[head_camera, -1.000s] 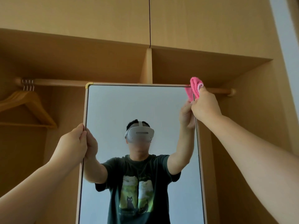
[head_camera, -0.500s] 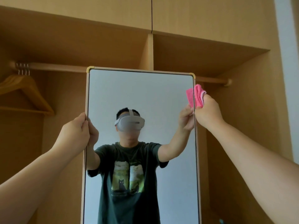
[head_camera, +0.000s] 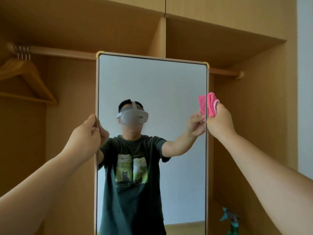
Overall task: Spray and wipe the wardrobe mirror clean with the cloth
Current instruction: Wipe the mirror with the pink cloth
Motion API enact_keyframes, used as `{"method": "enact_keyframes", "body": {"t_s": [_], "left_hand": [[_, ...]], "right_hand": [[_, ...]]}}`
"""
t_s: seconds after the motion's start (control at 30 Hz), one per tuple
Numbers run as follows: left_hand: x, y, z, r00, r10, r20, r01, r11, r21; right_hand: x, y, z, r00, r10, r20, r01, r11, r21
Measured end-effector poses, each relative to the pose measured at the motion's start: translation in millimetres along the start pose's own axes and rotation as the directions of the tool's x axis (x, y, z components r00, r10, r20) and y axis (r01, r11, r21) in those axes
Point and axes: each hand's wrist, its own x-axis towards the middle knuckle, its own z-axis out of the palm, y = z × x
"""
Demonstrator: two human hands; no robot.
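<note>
A tall mirror (head_camera: 166, 85) with a thin light frame and gold corners stands upright in front of an open wooden wardrobe. My left hand (head_camera: 84, 134) grips its left edge at about mid-height. My right hand (head_camera: 220, 121) holds a folded pink cloth (head_camera: 211, 104) against the mirror's right edge, well below the top right corner. The glass reflects a person in a dark T-shirt with both arms raised. A teal spray bottle (head_camera: 231, 219) stands low at the right, inside the wardrobe.
A wooden hanging rail (head_camera: 62, 52) runs behind the mirror. Wooden hangers (head_camera: 25, 72) hang at its left end. The wardrobe's side panel (head_camera: 291, 99) and a pale wall lie to the right.
My right hand has slid the pink cloth down the mirror's right edge from the top corner. The view has tilted down, bringing the spray bottle into sight. My left hand keeps its grip.
</note>
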Motion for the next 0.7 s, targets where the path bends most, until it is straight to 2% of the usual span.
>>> {"method": "enact_keyframes", "body": {"t_s": [0.3,0.4,0.7], "left_hand": [[-22,-12,-3,0.993,-0.067,0.100,0.075,0.994,-0.080],[-27,-12,-4,0.990,-0.067,0.124,0.076,0.995,-0.070],[-40,-12,2,0.991,-0.061,0.118,0.070,0.995,-0.071]], "right_hand": [[-25,21,1,0.992,0.089,0.084,-0.092,0.995,0.031],[-26,30,0,0.990,0.134,0.043,-0.136,0.989,0.057],[-33,50,3,0.988,0.122,0.090,-0.132,0.984,0.117]]}}
